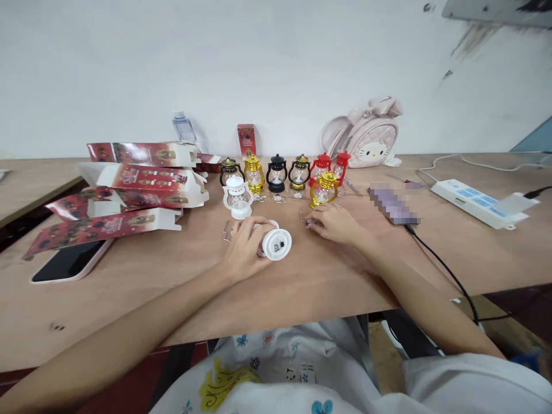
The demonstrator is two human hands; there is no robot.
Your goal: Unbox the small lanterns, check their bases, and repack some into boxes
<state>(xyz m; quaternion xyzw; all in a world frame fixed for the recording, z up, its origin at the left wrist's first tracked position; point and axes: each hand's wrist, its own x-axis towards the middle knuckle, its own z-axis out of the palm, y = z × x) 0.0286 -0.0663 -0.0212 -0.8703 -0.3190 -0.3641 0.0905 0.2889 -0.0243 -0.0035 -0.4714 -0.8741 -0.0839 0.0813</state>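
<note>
My left hand (246, 244) is wrapped round a white mini lantern (277, 244), tipped over so that its round base and small dark switch face me. Low over the table, my right hand (332, 223) has its fingers pinched together at a small piece with a bent wire end; the piece is mostly hidden. Just beyond that hand a gold lantern (324, 190) leans slightly. Another white lantern (238, 198) stands upright past my left hand. A bent wire handle (226, 231) lies beside the left fingers.
A row of black, bronze, gold and red lanterns (277, 173) stands behind, with small wire parts in front. Opened red boxes (150, 187) and a phone (71, 261) lie left. Rightward are a pink bag (373, 141), a cabled phone (393, 206) and a power strip (476, 201).
</note>
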